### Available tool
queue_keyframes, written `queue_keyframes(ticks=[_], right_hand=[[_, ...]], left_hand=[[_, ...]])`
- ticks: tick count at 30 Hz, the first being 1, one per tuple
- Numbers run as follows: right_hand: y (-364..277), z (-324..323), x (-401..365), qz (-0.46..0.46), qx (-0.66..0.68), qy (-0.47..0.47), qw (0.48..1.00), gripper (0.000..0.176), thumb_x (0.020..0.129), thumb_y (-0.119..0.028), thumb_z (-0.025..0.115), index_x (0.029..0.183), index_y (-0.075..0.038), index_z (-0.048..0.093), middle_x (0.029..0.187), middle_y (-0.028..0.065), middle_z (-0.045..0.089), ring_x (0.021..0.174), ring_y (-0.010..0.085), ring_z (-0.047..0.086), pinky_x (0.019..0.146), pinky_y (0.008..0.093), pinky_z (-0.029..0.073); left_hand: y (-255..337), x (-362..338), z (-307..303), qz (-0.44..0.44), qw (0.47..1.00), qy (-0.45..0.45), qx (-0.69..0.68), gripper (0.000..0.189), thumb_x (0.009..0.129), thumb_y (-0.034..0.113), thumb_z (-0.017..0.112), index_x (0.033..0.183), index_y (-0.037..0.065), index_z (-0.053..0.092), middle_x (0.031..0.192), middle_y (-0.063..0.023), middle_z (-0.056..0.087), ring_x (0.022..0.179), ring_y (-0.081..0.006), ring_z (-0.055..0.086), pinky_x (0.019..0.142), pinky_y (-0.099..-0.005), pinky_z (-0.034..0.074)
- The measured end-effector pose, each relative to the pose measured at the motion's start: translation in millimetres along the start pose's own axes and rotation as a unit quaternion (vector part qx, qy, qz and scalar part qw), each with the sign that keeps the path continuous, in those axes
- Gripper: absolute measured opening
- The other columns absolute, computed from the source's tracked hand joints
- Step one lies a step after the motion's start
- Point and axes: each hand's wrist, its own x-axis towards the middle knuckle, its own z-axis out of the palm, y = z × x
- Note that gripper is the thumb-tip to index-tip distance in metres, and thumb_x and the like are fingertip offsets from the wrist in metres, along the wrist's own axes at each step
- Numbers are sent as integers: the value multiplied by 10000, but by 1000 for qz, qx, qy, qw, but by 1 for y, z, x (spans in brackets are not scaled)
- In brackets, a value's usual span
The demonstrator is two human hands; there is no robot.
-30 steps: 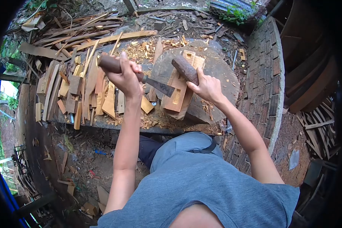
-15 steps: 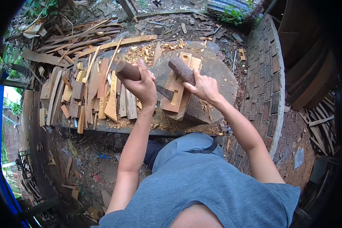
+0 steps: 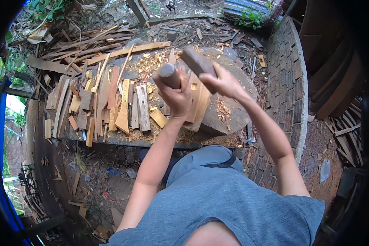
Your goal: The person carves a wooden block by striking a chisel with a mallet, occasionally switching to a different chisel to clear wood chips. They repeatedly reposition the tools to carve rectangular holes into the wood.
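Left hand (image 3: 176, 95): fingers wrapped around an upright chisel handle (image 3: 169, 74), its end facing the camera; blade hidden behind the hand. Right hand (image 3: 225, 82): closed on the near end of a dark wooden mallet (image 3: 196, 62), slightly blurred — far end angled toward the handle. Notched wooden block (image 3: 197, 100) lies below and between both hands, partly covered, on a log round (image 3: 235, 104).

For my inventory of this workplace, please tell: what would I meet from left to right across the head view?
Blue sheet → yellowish wedge-shaped wood piece → pale slotted wood piece → left hand → right hand → brick wall.
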Motion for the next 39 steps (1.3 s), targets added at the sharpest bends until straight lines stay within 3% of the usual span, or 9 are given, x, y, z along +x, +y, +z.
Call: queue_keyframes(ticks=[6,9,11,14,20,23,28,34,39], right_hand=[[-114,-44,-47,-361,12,129,923,563,817,-519,599,1044,-14,493,706,167,621,600,279,630,570,432,471],[-127,-39,-58,-317,-296,3,901,535,813,-457,592,1130,-38,487,661,199,630,598,365,640,551,468,477],[-137,-45,-59,-325,-271,13,906,547,806,-460,598,1141,-42,488,662,197,630,592,359,640,550,466,477],[-142,-43,-60,-375,-121,87,915,566,797,-473,610,1149,-46,490,675,194,635,575,348,641,540,461,480],[-131,-35,-37,-243,-273,-33,930,559,829,-537,536,1125,-63,518,703,146,658,617,297,666,542,452,484],[-87,-21,-18,-191,-141,38,971,700,818,-614,509,1241,-57,506,776,153,691,734,290,696,680,437,526],[-2,-5,-1,-16,-279,-29,960,746,826,-647,493,1307,-76,490,884,208,691,822,367,680,753,476,512],[52,35,-17,-38,-299,17,953,704,810,-489,605,1306,-24,421,781,246,681,754,415,678,679,492,525],[55,41,-19,-30,-274,44,960,684,807,-482,612,1278,-21,430,787,251,681,762,416,679,686,505,526]], left_hand=[[-3,5,-6,30,999,27,24,368,880,104,672,1128,15,415,918,-134,562,774,-237,593,720,-361,483],[-18,5,-15,71,997,8,21,440,882,120,662,1211,-5,398,988,-144,563,900,-268,604,819,-401,475],[-33,4,-11,-25,991,15,-127,568,854,125,677,1305,-14,360,1147,-184,529,1094,-305,568,942,-418,442],[-52,3,-23,-76,997,33,-7,623,823,103,701,1330,-5,356,1207,-186,499,1148,-299,537,977,-409,430],[-30,20,-25,10,999,41,-22,568,845,79,699,1260,5,319,1017,-123,544,932,-197,595,768,-320,514],[-21,23,-27,-185,964,36,-185,431,915,49,621,1202,62,299,784,-28,521,467,-78,490,396,-239,421],[-19,16,-15,-116,982,32,-146,329,928,64,625,1083,69,334,769,-46,538,487,-90,515,396,-238,420],[-18,12,-11,-42,997,-19,-65,284,918,73,642,1022,52,379,741,-43,545,478,-82,512,390,-226,428],[-33,33,-29,-290,925,106,-221,278,910,84,635,1060,67,402,719,-27,500,451,-73,470,370,-209,444]])
